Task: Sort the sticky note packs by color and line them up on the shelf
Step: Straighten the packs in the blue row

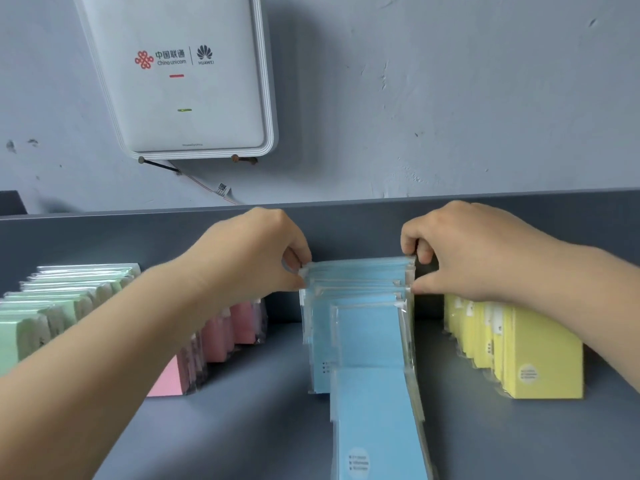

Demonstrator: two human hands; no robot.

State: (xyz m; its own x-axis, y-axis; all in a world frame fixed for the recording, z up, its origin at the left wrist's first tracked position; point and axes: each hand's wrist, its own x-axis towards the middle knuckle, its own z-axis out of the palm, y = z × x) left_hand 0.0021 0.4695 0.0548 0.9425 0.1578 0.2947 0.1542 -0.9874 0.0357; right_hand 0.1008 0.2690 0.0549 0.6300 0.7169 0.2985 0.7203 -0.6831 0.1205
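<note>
Four rows of wrapped sticky note packs stand on a dark grey shelf [263, 403]. Green packs [52, 306] are at the far left, pink packs [221, 330] beside them, blue packs [363, 327] in the middle, yellow packs [519, 344] at the right. My left hand [256, 251] pinches the left top corner of the rearmost blue packs. My right hand [464, 247] pinches their right top corner. My left forearm hides part of the pink row.
The shelf's raised back panel [346, 223] stands right behind the hands. Above it, a white router box [187, 77] hangs on the grey wall with a thin cable beneath it. Bare shelf strips lie between the rows.
</note>
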